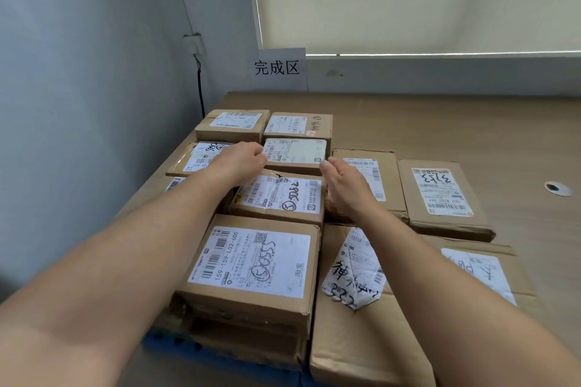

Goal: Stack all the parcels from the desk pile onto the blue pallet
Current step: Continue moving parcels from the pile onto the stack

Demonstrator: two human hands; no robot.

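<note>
Several brown cardboard parcels with white labels lie packed together on the blue pallet (220, 358), whose edge shows under the near boxes. A small parcel (295, 152) sits on top in the middle of the stack. My left hand (242, 160) grips its left edge with curled fingers. My right hand (342, 187) is at its front right corner, thumb tip touching the box; its fingers are hidden behind the palm. Just below lies a labelled parcel (279, 198), and nearer to me a larger one (251, 264).
A paper sign (278, 69) stands against the back wall. The grey wall (94, 104) with a hanging black cable (201, 94) runs close along the left. A brown surface (440, 119) with a round cable hole (558, 188) stretches to the right. Flat parcels (440, 195) lie on the right.
</note>
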